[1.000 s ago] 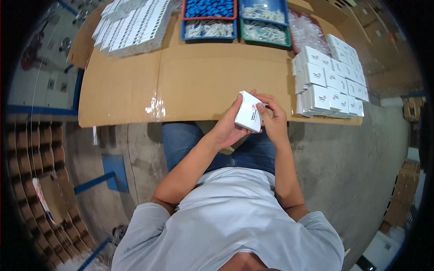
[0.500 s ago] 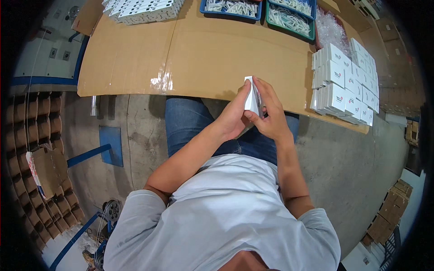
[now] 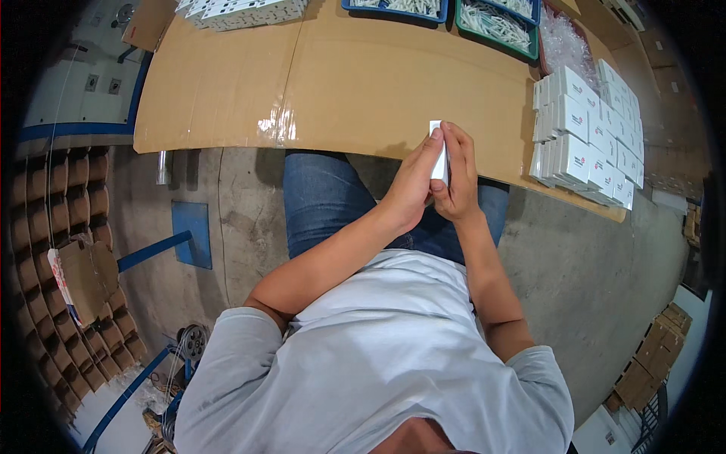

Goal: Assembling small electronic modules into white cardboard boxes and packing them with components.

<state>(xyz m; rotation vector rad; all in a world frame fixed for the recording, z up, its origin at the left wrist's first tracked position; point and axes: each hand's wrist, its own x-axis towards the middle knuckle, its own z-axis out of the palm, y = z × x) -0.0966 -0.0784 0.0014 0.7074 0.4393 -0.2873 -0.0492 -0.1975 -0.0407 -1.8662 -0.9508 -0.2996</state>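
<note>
A small white carton (image 3: 437, 153) is held edge-on between both hands at the front edge of the cardboard-covered table (image 3: 340, 83). My left hand (image 3: 412, 181) presses its left face with the fingers flat. My right hand (image 3: 456, 174) grips it from the right, fingers curled over the top. Most of the carton is hidden between the palms.
A stack of several finished white cartons (image 3: 586, 136) stands on the table at the right. Blue (image 3: 393, 7) and green (image 3: 499, 23) trays of small white parts sit at the far edge, with flat white blanks (image 3: 242, 11) far left. Cardboard dividers (image 3: 68, 250) lie on the floor at left.
The carton has turned from face-on to edge-on between the hands, which have closed together around it. The view has shifted so the table sits higher in frame.
</note>
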